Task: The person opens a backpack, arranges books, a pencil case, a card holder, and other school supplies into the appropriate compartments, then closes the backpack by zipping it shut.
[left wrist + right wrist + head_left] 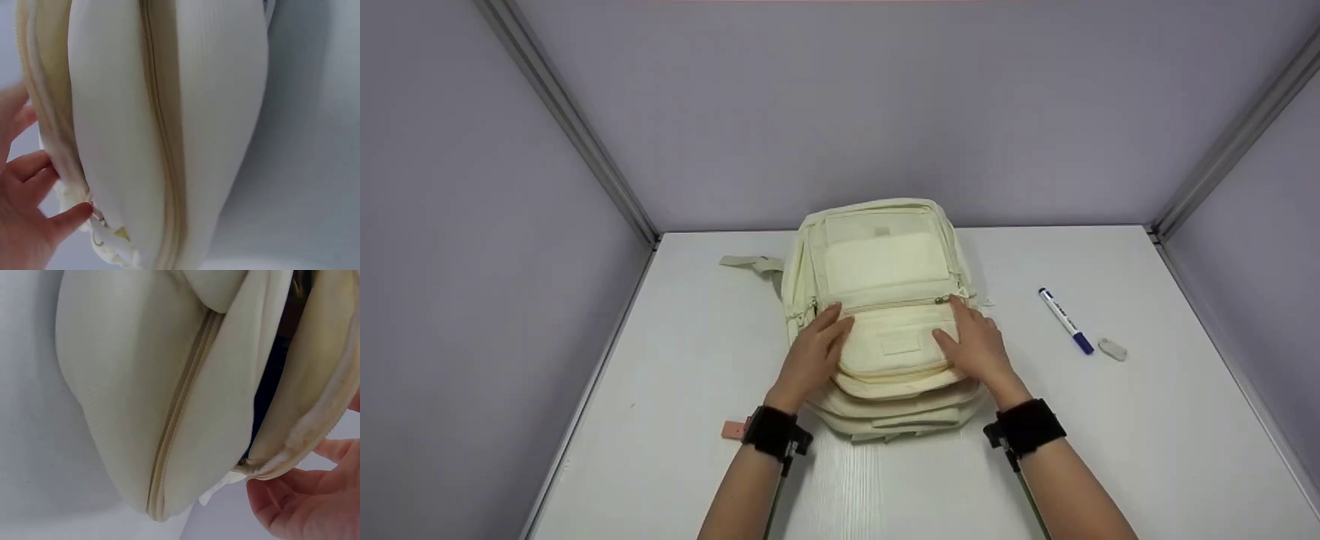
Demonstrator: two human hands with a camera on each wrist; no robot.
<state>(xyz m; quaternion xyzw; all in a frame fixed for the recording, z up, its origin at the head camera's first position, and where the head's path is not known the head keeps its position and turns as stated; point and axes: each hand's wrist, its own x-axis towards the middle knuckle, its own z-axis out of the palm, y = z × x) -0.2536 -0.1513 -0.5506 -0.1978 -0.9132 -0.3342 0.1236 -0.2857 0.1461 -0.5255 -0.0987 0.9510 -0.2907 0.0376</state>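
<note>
A cream backpack [889,259] lies front side up on the white table, its top toward the back wall. My left hand [811,356] rests at the left edge of its front pocket [900,343], fingers spread and loosely bent. On the opposite edge, near a zipper pull [942,300], my right hand [981,351] touches the pocket with relaxed fingers. The left wrist view shows the left fingertips [84,210] against the zippered rim. In the right wrist view, the pocket's zippered flap [306,399] gapes, with something dark inside, and the right fingers [261,498] touch the flap's lower end.
To the right of the backpack lie a white marker with a blue cap [1065,320] and a small grey oval object [1112,349]. An orange tag [733,430] is near my left wrist. A strap [751,262] sticks out at left. Walls [840,112] enclose the table.
</note>
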